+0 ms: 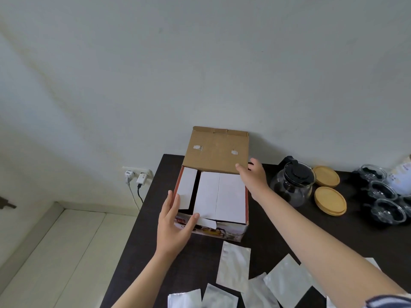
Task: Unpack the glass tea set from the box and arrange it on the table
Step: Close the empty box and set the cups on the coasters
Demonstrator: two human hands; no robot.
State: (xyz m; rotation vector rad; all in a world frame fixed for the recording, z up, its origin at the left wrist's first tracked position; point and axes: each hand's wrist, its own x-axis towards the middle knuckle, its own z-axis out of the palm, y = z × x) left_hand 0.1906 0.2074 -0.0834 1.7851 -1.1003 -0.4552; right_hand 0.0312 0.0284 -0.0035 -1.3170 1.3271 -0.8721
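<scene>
The cardboard box [222, 232] stands on the dark table [278, 241] with its brown lid [215, 150] raised and white dividers showing inside. My left hand [173, 227] is spread against the box's near left corner. My right hand [253, 174] touches the lid's right lower edge, fingers apart. To the right of the box stands a glass teapot [291, 185] with a black lid. Several glass cups [387, 207] sit at the far right.
Two round wooden lids [330, 201] lie beside the teapot. Several silvery plastic bags [233, 265] lie along the near table edge. A wall socket with plugs [136, 175] sits left of the table, and the wall stands right behind the box.
</scene>
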